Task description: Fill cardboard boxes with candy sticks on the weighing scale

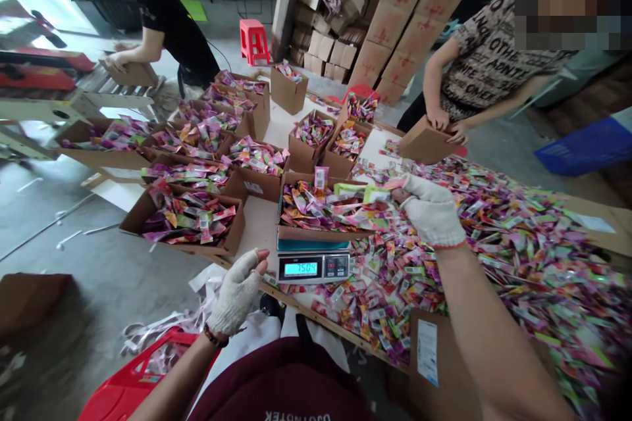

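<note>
A cardboard box (323, 233) filled with small colourful packets rests on a digital scale (314, 268), whose lit display reads about 7504. My right hand (432, 209), in a white fingerless-tipped work glove, is at the box's right side, its fingers pinching a green-and-white packet (377, 195) over the box edge. In a similar glove, my left hand (237, 293) hovers just left of the scale, fingers apart and holding nothing. A wide heap of loose packets (503, 243) spreads over the table to the right, under and beyond my right arm.
Several packet-filled cardboard boxes (232, 247) crowd the left and far side. A person (494, 59) across the table handles a box (425, 141); another person (172, 20) works by a conveyor (118, 89). A red stool (128, 381) stands at lower left, a cardboard flap (447, 375) at lower right.
</note>
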A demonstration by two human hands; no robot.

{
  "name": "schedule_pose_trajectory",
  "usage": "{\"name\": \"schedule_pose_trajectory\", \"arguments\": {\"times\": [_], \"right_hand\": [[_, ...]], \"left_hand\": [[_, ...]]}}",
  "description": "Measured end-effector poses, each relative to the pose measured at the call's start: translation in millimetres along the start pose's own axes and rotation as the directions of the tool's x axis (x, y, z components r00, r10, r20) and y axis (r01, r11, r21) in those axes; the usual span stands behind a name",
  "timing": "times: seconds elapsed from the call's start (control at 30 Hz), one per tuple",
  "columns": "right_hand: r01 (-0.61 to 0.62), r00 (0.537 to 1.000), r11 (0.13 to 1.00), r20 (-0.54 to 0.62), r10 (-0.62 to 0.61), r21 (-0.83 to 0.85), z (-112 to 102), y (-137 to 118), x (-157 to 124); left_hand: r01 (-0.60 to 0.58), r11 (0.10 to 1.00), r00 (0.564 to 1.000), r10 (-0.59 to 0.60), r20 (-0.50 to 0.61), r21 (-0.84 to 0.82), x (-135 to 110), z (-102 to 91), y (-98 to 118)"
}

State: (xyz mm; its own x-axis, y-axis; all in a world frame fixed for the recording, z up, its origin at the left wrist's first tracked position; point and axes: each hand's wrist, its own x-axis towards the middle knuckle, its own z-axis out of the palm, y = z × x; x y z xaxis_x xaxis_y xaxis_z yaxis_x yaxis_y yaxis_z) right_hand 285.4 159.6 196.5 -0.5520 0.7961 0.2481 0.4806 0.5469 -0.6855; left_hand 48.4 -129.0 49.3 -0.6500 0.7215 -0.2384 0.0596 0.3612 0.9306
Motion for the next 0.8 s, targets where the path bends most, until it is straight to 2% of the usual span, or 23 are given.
{"name": "schedule_pose_trajectory", "arguments": {"times": [0.13,0.23,0.4,0.5,0.6,0.8], "right_hand": [[-0.019,0.994,0.999,-0.104,0.024,0.046,-2.5,-1.0,-0.1],[-0.017,0.991,0.999,-0.129,0.022,0.04,-4.5,-2.9,-2.2],[-0.091,0.984,0.996,-0.153,0.094,0.024,-17.7,2.2,-11.5],[-0.086,0.987,0.994,-0.143,0.075,-0.068,-32.7,12.0,-21.4],[-0.146,0.975,0.968,-0.195,0.106,-0.202,-48.0,23.4,-34.0],[-0.259,0.954,0.862,-0.255,0.157,-0.436,-74.7,45.4,-58.7]], "left_hand": [[0.02,1.0,1.0,-0.02,0.019,-0.009,-4.0,-0.6,-4.1],[0.018,1.0,1.0,-0.018,0.024,0.0,-5.2,-0.9,-5.4],[0.02,1.0,1.0,-0.02,0.016,0.02,-5.6,-0.5,-5.3],[0.014,1.0,1.0,-0.014,0.02,0.025,-6.8,-0.1,-4.8],[0.038,0.999,0.999,-0.038,0.024,0.026,-9.3,0.6,-2.5],[0.091,0.995,0.995,-0.092,0.04,0.043,-10.5,3.1,2.7]]}}
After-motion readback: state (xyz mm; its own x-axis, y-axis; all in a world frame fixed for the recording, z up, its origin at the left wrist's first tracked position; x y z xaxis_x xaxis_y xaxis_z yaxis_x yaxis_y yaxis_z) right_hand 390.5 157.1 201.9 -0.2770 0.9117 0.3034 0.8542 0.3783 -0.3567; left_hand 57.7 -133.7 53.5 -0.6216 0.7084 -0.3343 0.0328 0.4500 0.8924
